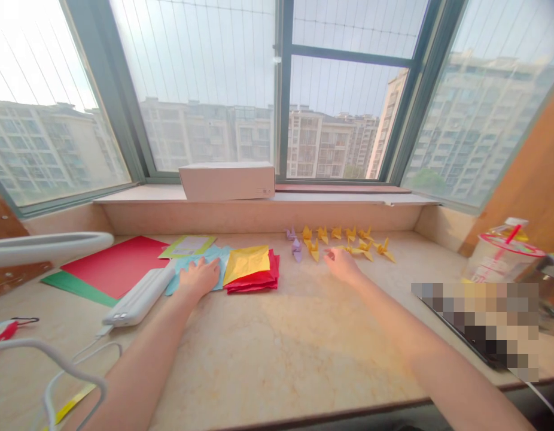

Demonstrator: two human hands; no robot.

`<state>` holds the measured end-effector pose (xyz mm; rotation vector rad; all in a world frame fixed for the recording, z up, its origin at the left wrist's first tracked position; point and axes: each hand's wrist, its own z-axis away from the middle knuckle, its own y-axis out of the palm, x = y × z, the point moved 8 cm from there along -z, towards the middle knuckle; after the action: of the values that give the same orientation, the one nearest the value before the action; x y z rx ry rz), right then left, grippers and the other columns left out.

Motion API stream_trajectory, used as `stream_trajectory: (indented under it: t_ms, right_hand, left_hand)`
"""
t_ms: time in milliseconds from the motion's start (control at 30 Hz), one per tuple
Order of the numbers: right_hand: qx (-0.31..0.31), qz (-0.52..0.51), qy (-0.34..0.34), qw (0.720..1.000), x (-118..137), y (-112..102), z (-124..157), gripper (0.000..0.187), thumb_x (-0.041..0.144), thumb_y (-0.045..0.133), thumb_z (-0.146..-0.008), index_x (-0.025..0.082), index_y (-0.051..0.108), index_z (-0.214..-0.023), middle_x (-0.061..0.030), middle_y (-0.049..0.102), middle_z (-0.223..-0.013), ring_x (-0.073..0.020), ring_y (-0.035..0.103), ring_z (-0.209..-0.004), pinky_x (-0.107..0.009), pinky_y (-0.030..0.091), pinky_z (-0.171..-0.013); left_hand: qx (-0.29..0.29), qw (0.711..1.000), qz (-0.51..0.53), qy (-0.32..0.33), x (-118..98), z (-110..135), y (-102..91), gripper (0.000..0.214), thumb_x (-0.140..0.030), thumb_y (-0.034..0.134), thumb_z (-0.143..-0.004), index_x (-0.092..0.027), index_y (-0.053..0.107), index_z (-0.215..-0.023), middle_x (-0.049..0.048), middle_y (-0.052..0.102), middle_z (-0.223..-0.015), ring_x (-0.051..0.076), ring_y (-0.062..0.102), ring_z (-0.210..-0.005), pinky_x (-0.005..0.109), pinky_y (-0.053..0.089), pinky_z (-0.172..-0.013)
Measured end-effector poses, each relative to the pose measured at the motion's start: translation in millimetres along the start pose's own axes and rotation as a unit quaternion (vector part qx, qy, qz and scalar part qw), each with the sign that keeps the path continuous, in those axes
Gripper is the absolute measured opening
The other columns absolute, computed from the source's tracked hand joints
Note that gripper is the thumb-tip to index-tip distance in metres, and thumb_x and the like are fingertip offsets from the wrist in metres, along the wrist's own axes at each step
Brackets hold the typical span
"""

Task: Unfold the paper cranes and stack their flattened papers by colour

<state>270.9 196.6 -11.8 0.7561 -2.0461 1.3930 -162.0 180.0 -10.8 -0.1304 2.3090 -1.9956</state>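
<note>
My left hand (198, 276) lies flat, fingers spread, on a light blue paper sheet (216, 258) beside a stack of yellow paper (246, 262) on red paper (258, 280). My right hand (343, 263) reaches to the rows of small folded paper cranes, its fingertips at a yellow crane (351, 249); whether it grips it I cannot make out. Several yellow cranes (365, 244) and two purple cranes (296, 247) stand along the back of the stone counter (281, 347).
A large red sheet (118, 264) over a green one (75, 286) lies at left, with a white power bank (140, 296) and cable. A white box (227, 179) sits on the window sill. A plastic cup with a red straw (499, 257) stands at right.
</note>
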Motion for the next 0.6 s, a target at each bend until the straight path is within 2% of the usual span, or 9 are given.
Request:
stream_trajectory:
  t_ms: [67,167,300,333,400,467,600]
  right_hand:
    - [-0.008,0.009,0.010,1.000,-2.8,2.7,-20.7,0.029,0.018,0.067,-0.073,0.017,0.073,-0.102,-0.0127,0.073,-0.094,-0.0269,0.066,-0.093,-0.033,0.045,-0.082]
    - [-0.016,0.001,0.025,1.000,-2.4,14.5,-43.2,0.031,0.021,0.070,-0.073,0.016,0.072,-0.103,-0.0142,0.072,-0.100,-0.0267,0.066,-0.096,-0.032,0.045,-0.080]
    - [-0.020,-0.036,0.042,0.998,0.7,33.7,-52.8,0.022,0.030,0.072,-0.072,0.016,0.071,-0.088,-0.0104,0.072,-0.083,-0.0232,0.066,-0.081,-0.030,0.045,-0.070]
    - [-0.019,-0.049,0.043,0.998,1.8,36.7,-51.9,0.019,0.032,0.071,-0.072,0.016,0.071,-0.082,-0.0088,0.072,-0.078,-0.0221,0.065,-0.076,-0.030,0.045,-0.068]
    - [-0.018,-0.077,0.039,0.996,4.6,38.9,-46.8,0.021,0.038,0.070,-0.072,0.017,0.068,-0.071,-0.0060,0.069,-0.070,-0.0204,0.063,-0.069,-0.030,0.044,-0.065]
    - [-0.019,-0.109,0.028,0.993,8.2,35.7,-37.2,0.028,0.046,0.067,-0.074,0.019,0.065,-0.067,-0.0043,0.067,-0.066,-0.0197,0.060,-0.066,-0.030,0.044,-0.063]
    - [-0.019,-0.173,0.005,0.985,17.2,22.4,-7.2,0.046,0.063,0.056,-0.079,0.018,0.064,-0.074,-0.0027,0.063,-0.063,-0.0184,0.057,-0.061,-0.030,0.044,-0.060]
  left_hand:
    - [-0.042,0.999,0.002,0.023,-8.2,4.2,-14.1,0.045,-0.029,0.029,-0.093,-0.021,0.066,-0.118,0.0190,0.060,-0.127,0.041,0.052,-0.120,0.059,0.036,-0.097]
    - [-0.094,0.994,0.010,0.060,-24.2,11.9,-36.6,0.045,-0.024,0.026,-0.094,-0.016,0.068,-0.104,0.0180,0.067,-0.110,0.035,0.060,-0.109,0.049,0.040,-0.096]
    - [-0.127,0.983,0.029,0.131,-57.0,26.7,-53.9,0.041,-0.028,0.029,-0.097,-0.020,0.066,-0.113,0.0110,0.070,-0.112,0.026,0.063,-0.108,0.037,0.042,-0.097]
    - [-0.128,0.978,0.040,0.161,-68.1,31.7,-54.1,0.041,-0.030,0.029,-0.098,-0.022,0.065,-0.116,0.0088,0.069,-0.117,0.024,0.062,-0.110,0.035,0.041,-0.100]
    - [-0.116,0.960,0.104,0.232,-90.2,42.9,-50.2,0.044,-0.035,0.029,-0.099,-0.020,0.060,-0.127,0.0100,0.064,-0.130,0.025,0.057,-0.121,0.037,0.038,-0.106]
    - [-0.062,0.955,0.136,0.255,-104.3,49.4,-35.4,0.049,-0.043,0.030,-0.098,-0.022,0.056,-0.133,0.0107,0.058,-0.138,0.028,0.052,-0.128,0.043,0.036,-0.108]
    - [0.043,0.943,0.143,0.297,-121.5,58.1,-6.3,0.050,-0.053,0.029,-0.097,-0.029,0.066,-0.121,0.0061,0.061,-0.135,0.028,0.051,-0.130,0.042,0.040,-0.107]
